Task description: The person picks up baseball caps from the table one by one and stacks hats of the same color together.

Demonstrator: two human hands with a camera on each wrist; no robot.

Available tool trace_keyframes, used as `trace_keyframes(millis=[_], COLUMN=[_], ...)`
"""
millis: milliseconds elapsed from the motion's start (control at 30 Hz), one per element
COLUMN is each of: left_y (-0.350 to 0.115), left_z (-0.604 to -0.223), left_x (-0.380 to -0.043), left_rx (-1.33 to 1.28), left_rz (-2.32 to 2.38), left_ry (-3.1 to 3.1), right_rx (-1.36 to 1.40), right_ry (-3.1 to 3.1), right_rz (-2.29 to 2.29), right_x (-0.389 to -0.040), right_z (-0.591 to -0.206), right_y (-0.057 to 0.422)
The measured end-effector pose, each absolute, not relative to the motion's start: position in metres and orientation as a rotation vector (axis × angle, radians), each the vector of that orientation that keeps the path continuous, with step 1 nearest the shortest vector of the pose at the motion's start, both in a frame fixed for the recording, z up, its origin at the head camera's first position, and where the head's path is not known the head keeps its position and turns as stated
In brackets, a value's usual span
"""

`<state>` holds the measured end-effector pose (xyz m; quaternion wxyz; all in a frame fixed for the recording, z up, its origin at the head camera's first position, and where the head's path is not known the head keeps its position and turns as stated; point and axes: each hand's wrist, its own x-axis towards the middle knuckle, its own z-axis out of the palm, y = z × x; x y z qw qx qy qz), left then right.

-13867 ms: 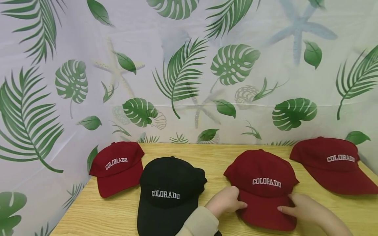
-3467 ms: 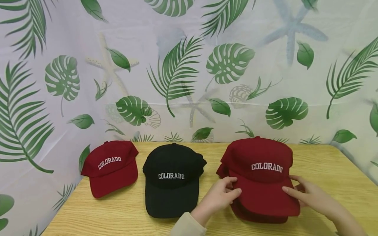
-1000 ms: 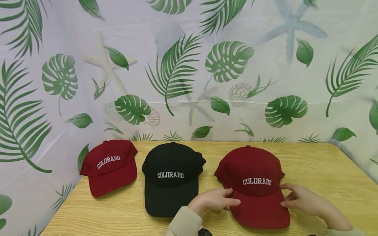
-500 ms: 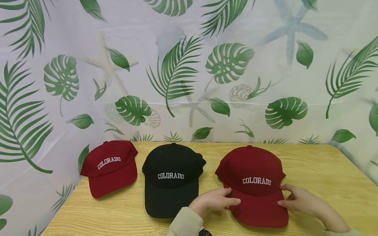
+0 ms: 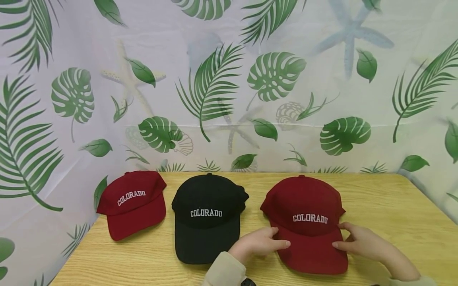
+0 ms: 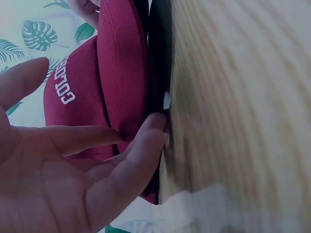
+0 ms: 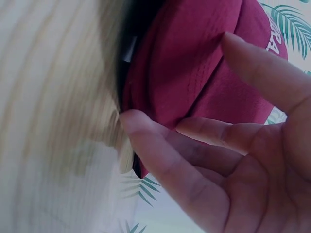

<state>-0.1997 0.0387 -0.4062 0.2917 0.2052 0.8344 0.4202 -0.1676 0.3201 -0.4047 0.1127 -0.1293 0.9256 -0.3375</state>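
Two nested red baseball caps (image 5: 304, 198), COLORADO in white on the upper one, sit right of centre with brims forward. Beside the left edge of the brim is my left hand (image 5: 255, 243), thumb over the brim; in the left wrist view its extended fingers (image 6: 124, 174) reach the brim edge, close to the table. My right hand (image 5: 368, 243) mirrors it on the other side: in the right wrist view, fingertips (image 7: 133, 121) lie along the edge and the thumb is over the brim. The lower cap is mostly hidden under the upper one.
A black COLORADO cap (image 5: 207, 206) stands left of my left hand, near its sleeve. Another red cap (image 5: 132, 202), turned slightly, is at the table's left edge. Behind the wooden table (image 5: 386, 198) hangs a leaf-print cloth (image 5: 229, 99).
The far-right red cap was moved left onto the neighbouring red cap, then lowered over it. The black cap now sits further back and straighter. Lately the stack has shifted slightly back.
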Motion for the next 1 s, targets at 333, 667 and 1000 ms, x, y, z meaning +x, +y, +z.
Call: trace_keyframes(millis=[333,667,1000], left_y=[0.028,0.004,-0.041], left_z=[-0.394,-0.376,-0.356], left_x=[-0.198,-0.192,-0.183], left_rx=[0.715,0.913,0.898], left_rz=[1.112,1.152,1.243], left_ry=[2.371,2.504,2.644], right_rx=[-0.326,-0.382,-0.382], right_ry=[2.747,2.760,2.775], right_rz=[-0.942,-0.943,-0.923], right_x=[-0.167,-0.167,-0.166], right_z=[-0.403,-0.403,-0.402], right_y=[0.317,0.317,0.317])
